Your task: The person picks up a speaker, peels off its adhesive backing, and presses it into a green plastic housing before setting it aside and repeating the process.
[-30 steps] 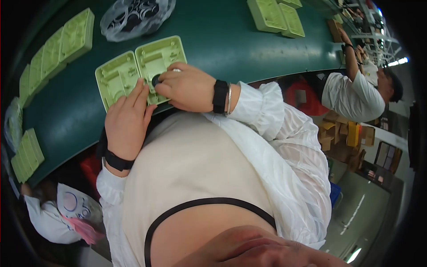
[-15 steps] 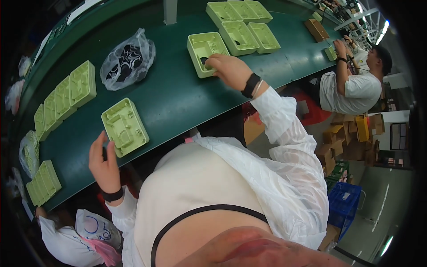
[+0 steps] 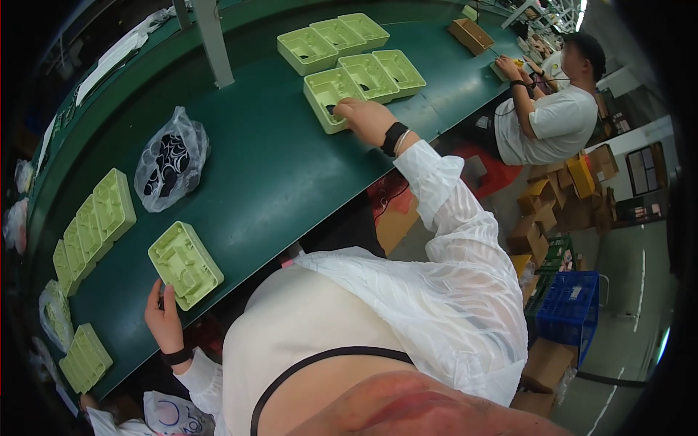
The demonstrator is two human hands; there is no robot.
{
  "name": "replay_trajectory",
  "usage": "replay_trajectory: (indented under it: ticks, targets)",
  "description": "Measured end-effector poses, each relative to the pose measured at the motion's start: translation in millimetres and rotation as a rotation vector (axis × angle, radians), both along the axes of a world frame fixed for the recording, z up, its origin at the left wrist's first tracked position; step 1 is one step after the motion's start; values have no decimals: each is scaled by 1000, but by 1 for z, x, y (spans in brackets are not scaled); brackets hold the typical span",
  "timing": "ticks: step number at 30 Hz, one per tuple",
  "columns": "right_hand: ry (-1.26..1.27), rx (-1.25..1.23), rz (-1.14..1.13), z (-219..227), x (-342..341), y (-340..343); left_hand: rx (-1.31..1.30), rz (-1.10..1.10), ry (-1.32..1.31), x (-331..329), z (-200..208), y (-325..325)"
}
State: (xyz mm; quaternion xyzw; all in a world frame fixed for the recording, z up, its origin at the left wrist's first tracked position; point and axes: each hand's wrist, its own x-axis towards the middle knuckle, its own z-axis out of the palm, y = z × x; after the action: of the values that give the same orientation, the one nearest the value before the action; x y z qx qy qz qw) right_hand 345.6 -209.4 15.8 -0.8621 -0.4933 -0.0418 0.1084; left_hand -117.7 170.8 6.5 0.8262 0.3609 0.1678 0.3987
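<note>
My right hand [image 3: 367, 120] is closed on the near edge of a light green plastic housing [image 3: 316, 89], a shallow open tray with moulded ribs. A small dark round piece lies inside it, partly behind my fingers. This housing sits against a group of similar green housings [image 3: 352, 34], several with a dark piece inside. At the lower left, my left hand [image 3: 164, 320] is beside another green housing [image 3: 190, 263], fingertips at its lower left corner. Its thumb and fingers are apart, and I cannot tell whether they touch the housing. No dark piece shows in that one.
A clear plastic bag [image 3: 174, 161] of black crescent-like pieces lies on the green workbench [image 3: 262, 171]. Further left stand a row of green housings [image 3: 94, 221] and another bag [image 3: 56, 312]. A metal post [image 3: 212, 43] rises at the back. A co-worker [image 3: 556, 109] works to the right.
My right hand has slid the green housing right, up against the grouped ones. My left hand has come to the corner of the nearer housing. The whole view has shifted.
</note>
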Motion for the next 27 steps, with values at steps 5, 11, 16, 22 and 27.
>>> replay_trajectory:
  ticks: [5,11,16,22,27]
  targets:
    - [-44,-27,-55,2,42,-56,-133,-64,15,4,-1,-2]
    - [-58,-100,-222,11,88,-120,-156,-61,-2,4,-3,-3]
    - [-56,-96,-368,0,129,-167,-182,-70,6,4,2,-6]
    - [-66,133,-392,28,131,-113,-177,-89,24,7,2,-4]
    - [-149,162,-298,32,120,64,-199,-118,6,1,-3,1]
